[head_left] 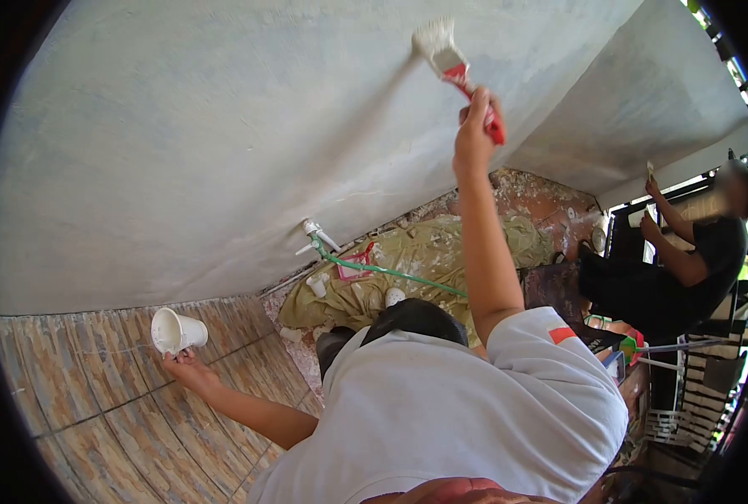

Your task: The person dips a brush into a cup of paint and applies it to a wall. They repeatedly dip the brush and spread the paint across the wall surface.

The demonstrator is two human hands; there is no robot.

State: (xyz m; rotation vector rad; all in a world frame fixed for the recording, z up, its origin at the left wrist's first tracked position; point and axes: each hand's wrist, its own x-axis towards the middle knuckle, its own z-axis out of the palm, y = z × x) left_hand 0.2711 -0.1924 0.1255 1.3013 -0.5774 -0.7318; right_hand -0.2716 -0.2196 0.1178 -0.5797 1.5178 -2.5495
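Note:
My right hand (477, 126) is raised and wrapped round the red handle of a paintbrush (451, 65). The brush's pale, paint-coated bristles are at the grey-white wall (223, 151), which has a streaky, uneven coat. Low on the left, my left hand (188, 366) grips a small white bucket (191, 330) from below. The bucket is tilted, so its open mouth and whitish inside show. Behind it lies a wall face of brown and grey stone-pattern tiles (97, 370).
A tap (313, 228) with a green hose (374, 268) juts from the wall. Below, a paint-spattered drop cloth (441, 244) carries a pink-and-white tray (356, 262) and a white cup (317, 286). To the right, another person (685, 252) in dark clothes holds a brush towards the adjoining wall.

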